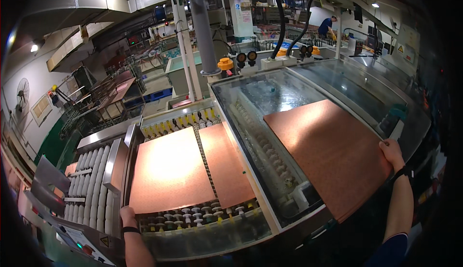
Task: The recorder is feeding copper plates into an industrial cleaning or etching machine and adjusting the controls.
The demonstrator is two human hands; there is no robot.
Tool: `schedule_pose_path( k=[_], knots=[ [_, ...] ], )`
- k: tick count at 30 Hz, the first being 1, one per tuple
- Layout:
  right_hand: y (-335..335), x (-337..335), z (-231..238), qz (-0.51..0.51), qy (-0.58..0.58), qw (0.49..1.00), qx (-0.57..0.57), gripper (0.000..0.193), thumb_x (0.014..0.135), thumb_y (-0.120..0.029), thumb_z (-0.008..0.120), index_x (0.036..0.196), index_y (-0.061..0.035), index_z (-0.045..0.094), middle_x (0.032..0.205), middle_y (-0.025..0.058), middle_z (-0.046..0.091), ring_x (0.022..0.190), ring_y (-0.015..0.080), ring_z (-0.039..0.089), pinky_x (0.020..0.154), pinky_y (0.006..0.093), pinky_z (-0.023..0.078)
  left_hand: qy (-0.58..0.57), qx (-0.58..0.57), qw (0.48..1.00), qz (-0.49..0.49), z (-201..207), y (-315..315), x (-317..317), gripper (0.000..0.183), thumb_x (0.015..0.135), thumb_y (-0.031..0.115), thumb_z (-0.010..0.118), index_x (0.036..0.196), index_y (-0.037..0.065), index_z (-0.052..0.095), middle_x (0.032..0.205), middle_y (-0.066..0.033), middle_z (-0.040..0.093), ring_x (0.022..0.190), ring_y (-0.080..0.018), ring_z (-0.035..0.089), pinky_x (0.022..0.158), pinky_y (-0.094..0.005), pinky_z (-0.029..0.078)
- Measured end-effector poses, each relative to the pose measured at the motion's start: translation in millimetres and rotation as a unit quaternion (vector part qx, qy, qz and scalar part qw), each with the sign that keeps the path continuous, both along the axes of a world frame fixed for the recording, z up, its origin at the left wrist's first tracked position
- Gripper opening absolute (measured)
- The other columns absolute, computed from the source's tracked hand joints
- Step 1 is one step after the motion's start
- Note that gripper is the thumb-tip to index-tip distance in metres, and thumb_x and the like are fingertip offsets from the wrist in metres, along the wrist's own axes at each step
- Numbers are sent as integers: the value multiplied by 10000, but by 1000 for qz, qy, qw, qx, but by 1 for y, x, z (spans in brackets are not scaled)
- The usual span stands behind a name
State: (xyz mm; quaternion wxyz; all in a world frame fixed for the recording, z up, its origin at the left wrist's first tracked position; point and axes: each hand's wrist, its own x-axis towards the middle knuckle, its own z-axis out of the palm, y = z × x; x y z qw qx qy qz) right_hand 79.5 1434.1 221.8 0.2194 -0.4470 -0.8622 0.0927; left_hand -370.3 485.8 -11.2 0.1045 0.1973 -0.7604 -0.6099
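A square copper sheet (pixel 169 170) lies on the roller conveyor (pixel 193 217) at the middle left. My left hand (pixel 128 214) is at its near left corner, fingers closed on the edge, though partly hidden. To its right, a second copper sheet (pixel 226 166) runs partly under the frame of the clear cover. On that cover (pixel 251 98) rests a stack of copper sheets (pixel 328 156), reaching past the cover's near edge. My right hand (pixel 391 153) grips the stack's right edge, thumb on top and the other fingers mostly out of sight.
Grey rollers (pixel 89 185) stand at the left beside a control panel (pixel 79 243). A grey pipe (pixel 200 31) rises behind the conveyor, near round gauges (pixel 246 57) and black hoses (pixel 279 21). Another person (pixel 327 26) bends over equipment at the far right.
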Motion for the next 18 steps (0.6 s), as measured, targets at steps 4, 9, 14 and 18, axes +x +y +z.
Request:
schedule_pose_path(
  k=[4, 9, 14, 18],
  knots=[
    [-7, 1, 1, -10, 10, 1000, 5, 402, 859, -350, 649, 973, 30, 714, 955, 228, 704, 939, 391, 678, 822, 440, 515, 56, -508, 859, -7, 18, 77, 20, 227, 805, 105, 609, 923, -77, 675, 824, -305, 661, 810, -468, 661, 717, -489, 533],
    [4, 1, -6, 8, 21, 999, 27, 415, 866, -358, 655, 991, 33, 708, 947, 234, 702, 941, 393, 678, 822, 446, 512, -98, -452, 813, -353, 42, 177, 53, 514, 825, 408, 721, 1115, -13, 669, 1085, -297, 662, 1088, -446, 626, 921, -514, 509],
    [-3, 0, 1, 5, 9, 1000, 0, 411, 875, -375, 642, 1006, 10, 707, 999, 221, 705, 977, 392, 671, 855, 436, 511, -152, -469, 803, -335, 51, 196, 55, 842, 844, 547, 694, 1467, 63, 401, 1588, -243, 273, 1464, -460, 255, 1105, -683, 284],
    [-18, 3, 10, -4, 2, 1000, -5, 406, 886, -381, 620, 1067, -29, 710, 1074, 211, 703, 1043, 389, 657, 898, 432, 507, -116, -494, 801, -316, 46, 199, 55, 814, 841, 554, 695, 1439, 64, 439, 1510, -264, 386, 1453, -458, 285, 1094, -682, 304]
  ],
)
